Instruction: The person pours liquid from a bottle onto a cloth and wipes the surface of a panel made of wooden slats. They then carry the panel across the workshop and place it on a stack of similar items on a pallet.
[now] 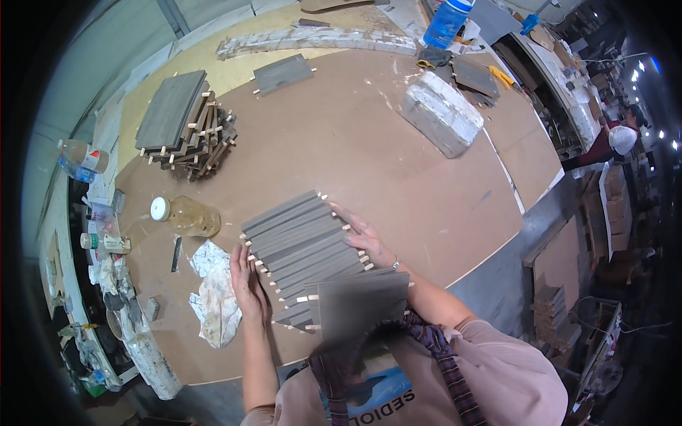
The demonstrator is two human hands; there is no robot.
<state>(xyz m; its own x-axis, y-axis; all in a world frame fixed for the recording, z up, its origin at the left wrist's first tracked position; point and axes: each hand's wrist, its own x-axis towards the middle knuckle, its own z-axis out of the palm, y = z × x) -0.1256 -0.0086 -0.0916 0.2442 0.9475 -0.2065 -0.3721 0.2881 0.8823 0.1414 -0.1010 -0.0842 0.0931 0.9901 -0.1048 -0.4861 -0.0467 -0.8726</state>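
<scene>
A leaning row of thin grey boards (305, 238) with pale wooden dowels in their ends lies near the table's front edge. My left hand (247, 284) rests along the row's left ends, its fingers stretched out. On the other side, my right hand (366, 236) lies with extended fingers against the right ends. Neither hand is wrapped round a board. Closer to my body, a larger grey board (362, 304) with dowels covers the near part of the row.
Similar boards form a tall stack (170, 117) at the far left; a single board (283, 74) lies behind. A jar with a white lid (192, 216) and a crumpled cloth (217, 295) are left of my hands. A wrapped block (444, 113) sits far right. Another person (614, 142) is beyond.
</scene>
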